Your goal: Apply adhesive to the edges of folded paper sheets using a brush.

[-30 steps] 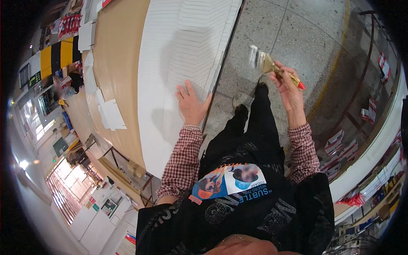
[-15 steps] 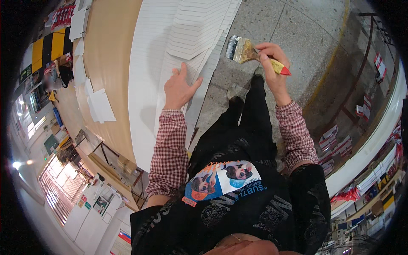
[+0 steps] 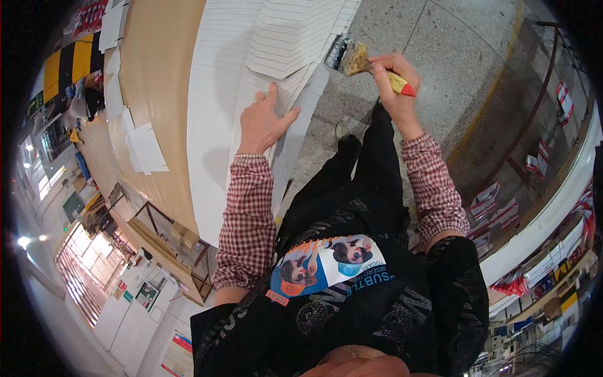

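My right hand is closed round the yellow, red-tipped handle of a flat paintbrush. The dark, wet-looking bristles point left and lie at the right edge of the paper; whether they touch it I cannot tell. Lined white paper sheets lie fanned in overlapping layers on a tan-topped table. Flat on these sheets rests my left hand, its fingers spread and holding nothing.
Beyond the sheets runs the tan table top, with loose white paper pieces on its far side. Grey speckled floor lies to the right. Red-and-white packs stand near a curved white edge at the right.
My right hand has moved left and slightly up with the paintbrush, bringing the bristles from over the floor to the paper's edge. My left hand stays nearly in place on the sheets.
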{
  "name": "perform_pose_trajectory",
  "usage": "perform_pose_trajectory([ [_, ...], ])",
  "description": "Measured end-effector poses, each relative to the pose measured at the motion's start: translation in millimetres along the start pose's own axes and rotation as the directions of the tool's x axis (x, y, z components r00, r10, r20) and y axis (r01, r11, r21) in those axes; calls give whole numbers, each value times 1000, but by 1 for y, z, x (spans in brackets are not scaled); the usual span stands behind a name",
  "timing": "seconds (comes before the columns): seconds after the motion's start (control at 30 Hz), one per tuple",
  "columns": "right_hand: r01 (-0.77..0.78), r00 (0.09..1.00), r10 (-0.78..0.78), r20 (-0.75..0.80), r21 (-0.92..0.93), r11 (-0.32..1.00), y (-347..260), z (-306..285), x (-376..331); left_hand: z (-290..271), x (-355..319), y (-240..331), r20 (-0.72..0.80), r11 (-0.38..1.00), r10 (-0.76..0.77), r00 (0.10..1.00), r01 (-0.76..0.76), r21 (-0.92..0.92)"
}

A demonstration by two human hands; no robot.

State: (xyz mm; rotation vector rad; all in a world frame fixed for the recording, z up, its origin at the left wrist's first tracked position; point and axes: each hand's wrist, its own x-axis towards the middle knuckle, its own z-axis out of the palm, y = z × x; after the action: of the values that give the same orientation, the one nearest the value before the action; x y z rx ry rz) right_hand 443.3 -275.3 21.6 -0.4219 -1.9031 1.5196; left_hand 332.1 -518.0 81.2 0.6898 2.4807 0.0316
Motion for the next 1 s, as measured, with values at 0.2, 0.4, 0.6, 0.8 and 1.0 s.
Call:
perform_pose_trajectory([
  [0.2,18,999,-18,-33,5,1000,-9,0,-4,9,1,-6,-111,996,68,991,-63,56],
  [0.4,-59,998,60,35,-33,998,-20,0,-25,19,0,7,-76,999,-10,997,14,53],
  [0.6,-80,996,80,-27,-2,997,-35,-16,-45,80,-19,27,-522,987,-42,852,115,108],
  [0.8,-121,993,121,14,-1,993,-32,-9,-57,92,-53,-1,-473,978,-100,875,174,115],
  [1.0,-53,999,53,-6,4,999,-31,-1,-39,52,-52,-20,-285,999,34,958,-40,-17],
])
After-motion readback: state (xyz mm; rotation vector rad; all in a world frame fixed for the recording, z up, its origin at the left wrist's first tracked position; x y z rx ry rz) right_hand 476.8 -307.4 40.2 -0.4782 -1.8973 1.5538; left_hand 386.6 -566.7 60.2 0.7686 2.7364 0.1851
